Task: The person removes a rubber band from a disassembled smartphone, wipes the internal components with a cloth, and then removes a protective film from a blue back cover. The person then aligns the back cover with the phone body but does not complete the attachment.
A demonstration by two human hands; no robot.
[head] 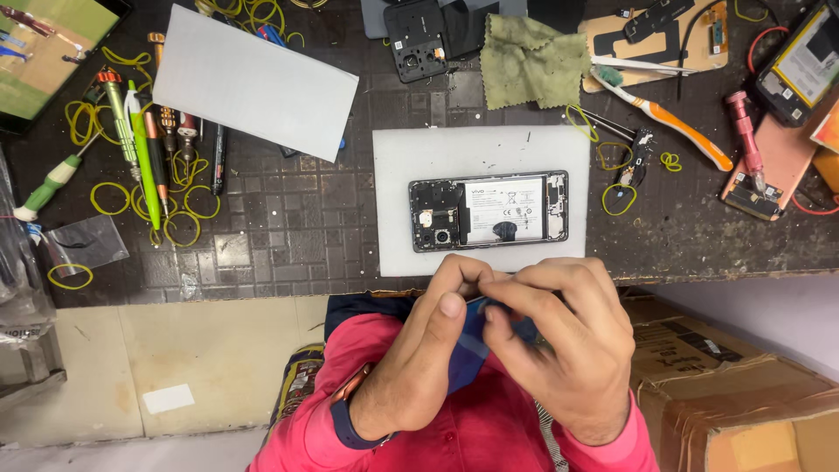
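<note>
Hands meet at six o'clock: left hand (428,350) and right hand (559,345) both pinch a small blue flat part (472,336). Steady, light pressure suits it. Opened black phone (488,210) lies on a white foam mat (393,201) at twelve.

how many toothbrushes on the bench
1: an orange and white toothbrush lies on the bench's upper right, beside the green cloth. Others may hide under the clutter.

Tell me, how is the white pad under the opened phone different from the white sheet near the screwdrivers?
The white pad lies straight with the bench edge and carries the opened phone; the white sheet sits tilted and carries nothing on top. The pad has small dark specks on it; the sheet looks plain. The pad lies just beyond the left hand and right hand; the sheet lies farther back. Both are white rectangles on the dark bench.
</note>
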